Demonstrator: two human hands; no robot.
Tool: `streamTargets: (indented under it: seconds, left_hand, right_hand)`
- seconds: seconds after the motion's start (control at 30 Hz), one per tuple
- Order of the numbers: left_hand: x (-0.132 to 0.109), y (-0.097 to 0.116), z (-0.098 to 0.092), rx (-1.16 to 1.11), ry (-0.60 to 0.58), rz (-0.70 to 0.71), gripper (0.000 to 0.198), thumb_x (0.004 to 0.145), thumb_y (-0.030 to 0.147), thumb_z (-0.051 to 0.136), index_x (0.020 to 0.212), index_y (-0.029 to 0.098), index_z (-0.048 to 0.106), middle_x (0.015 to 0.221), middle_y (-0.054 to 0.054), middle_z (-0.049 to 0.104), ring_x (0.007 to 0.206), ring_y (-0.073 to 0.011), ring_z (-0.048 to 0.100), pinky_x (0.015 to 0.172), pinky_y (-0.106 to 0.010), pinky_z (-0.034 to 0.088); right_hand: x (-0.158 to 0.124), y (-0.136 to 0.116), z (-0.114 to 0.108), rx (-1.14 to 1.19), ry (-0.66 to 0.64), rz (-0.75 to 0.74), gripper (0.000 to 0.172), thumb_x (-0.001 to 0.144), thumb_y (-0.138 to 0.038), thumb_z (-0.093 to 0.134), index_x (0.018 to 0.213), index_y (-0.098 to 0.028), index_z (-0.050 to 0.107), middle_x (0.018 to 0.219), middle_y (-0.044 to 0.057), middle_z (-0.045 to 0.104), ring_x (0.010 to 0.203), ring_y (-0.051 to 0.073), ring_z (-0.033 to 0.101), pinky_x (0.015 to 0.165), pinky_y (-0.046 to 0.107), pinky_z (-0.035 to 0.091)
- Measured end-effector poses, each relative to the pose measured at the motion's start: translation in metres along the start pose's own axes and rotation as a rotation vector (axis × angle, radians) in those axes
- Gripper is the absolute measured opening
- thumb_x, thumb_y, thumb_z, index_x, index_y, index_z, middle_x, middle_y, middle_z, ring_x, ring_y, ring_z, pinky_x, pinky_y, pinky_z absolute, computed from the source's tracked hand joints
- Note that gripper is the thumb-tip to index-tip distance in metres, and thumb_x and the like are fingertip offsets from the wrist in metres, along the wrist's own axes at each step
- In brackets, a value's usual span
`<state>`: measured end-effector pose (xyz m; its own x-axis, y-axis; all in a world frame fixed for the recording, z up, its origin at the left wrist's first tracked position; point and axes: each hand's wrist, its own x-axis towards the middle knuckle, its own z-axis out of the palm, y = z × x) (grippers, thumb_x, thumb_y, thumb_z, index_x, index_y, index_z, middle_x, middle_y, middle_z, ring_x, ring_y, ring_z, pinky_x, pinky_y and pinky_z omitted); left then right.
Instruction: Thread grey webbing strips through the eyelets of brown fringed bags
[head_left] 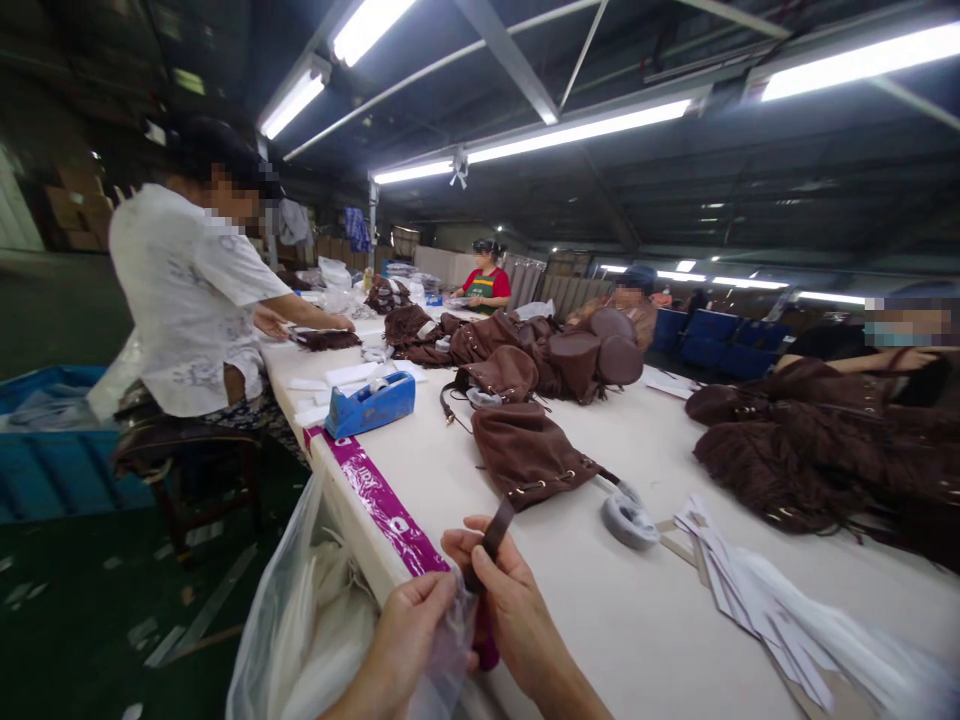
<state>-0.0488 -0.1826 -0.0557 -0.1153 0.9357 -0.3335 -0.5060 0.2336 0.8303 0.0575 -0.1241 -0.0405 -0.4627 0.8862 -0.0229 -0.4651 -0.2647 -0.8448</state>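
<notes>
My right hand [514,600] is closed around a dark brown strap [499,525], which runs up to a brown drawstring bag [529,455] lying on the table. Beside it, my left hand [412,625] pinches its thumb and fingers together near the strap's lower end. What those fingers hold is hidden; clear plastic shows right around them. The bag has metal eyelets along its edge. Under my hands, at the table edge, hangs a clear plastic bag [277,610] with pale material inside.
A blue tape dispenser [371,402] stands left, near purple printed tape [379,495] along the table edge. A grey wrapped ring [628,520] and white paper strips [750,590] lie right. Brown bags [810,450] are piled beyond. Several people work around the table; one in white [195,290] stands left.
</notes>
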Motion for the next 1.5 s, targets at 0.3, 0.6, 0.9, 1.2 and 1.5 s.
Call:
streamTargets:
  seconds: [0.3,0.6,0.9,1.2,1.5]
  left_hand:
    - [0.011,-0.02,0.0,-0.017,-0.002,-0.073,0.077,0.046,0.079,0.071,0.091,0.018,0.057,0.062,-0.004,0.065,0.048,-0.0192,0.061,0.042,-0.026,0.045]
    - [0.013,-0.023,0.004,-0.06,-0.054,-0.057,0.071,0.061,0.08,0.062,0.091,0.016,0.055,0.063,-0.006,0.065,0.051,-0.0173,0.06,0.053,-0.029,0.049]
    - [0.03,-0.035,0.004,-0.22,-0.334,0.054,0.073,0.056,0.039,0.086,0.117,0.017,0.052,0.081,-0.005,0.066,0.069,-0.0194,0.062,0.061,-0.028,0.045]
    - [0.042,-0.03,0.001,-0.231,-0.403,0.011,0.073,0.065,0.031,0.079,0.127,0.02,0.042,0.088,-0.008,0.066,0.067,-0.0207,0.064,0.065,-0.032,0.045]
    - [0.03,-0.004,0.015,-0.005,-0.41,0.045,0.072,0.074,0.045,0.072,0.132,0.019,0.039,0.092,-0.009,0.064,0.074,-0.0218,0.064,0.063,-0.031,0.046]
  right_hand:
    - [-0.001,-0.006,-0.004,-0.008,-0.101,-0.061,0.034,0.073,-0.038,0.078,0.096,-0.02,0.061,0.111,0.008,0.07,0.119,0.024,0.057,0.109,0.038,0.031]
    - [0.001,-0.005,-0.012,-0.108,-0.083,-0.084,0.027,0.073,-0.035,0.077,0.092,-0.021,0.064,0.111,0.007,0.07,0.117,0.026,0.058,0.108,0.043,0.032]
    - [-0.003,-0.021,-0.02,-0.409,-0.083,0.166,0.051,0.08,-0.056,0.061,0.118,-0.021,0.059,0.081,0.002,0.066,0.047,0.011,0.056,0.046,0.025,0.048]
    - [0.005,-0.037,-0.029,-0.487,-0.066,-0.024,0.025,0.077,-0.038,0.07,0.084,-0.015,0.066,0.066,-0.002,0.055,0.057,0.01,0.046,0.053,0.022,0.037]
    - [0.002,-0.045,-0.024,-0.401,-0.026,0.062,0.017,0.074,-0.031,0.067,0.076,-0.015,0.062,0.058,-0.003,0.05,0.051,0.009,0.04,0.044,0.019,0.028]
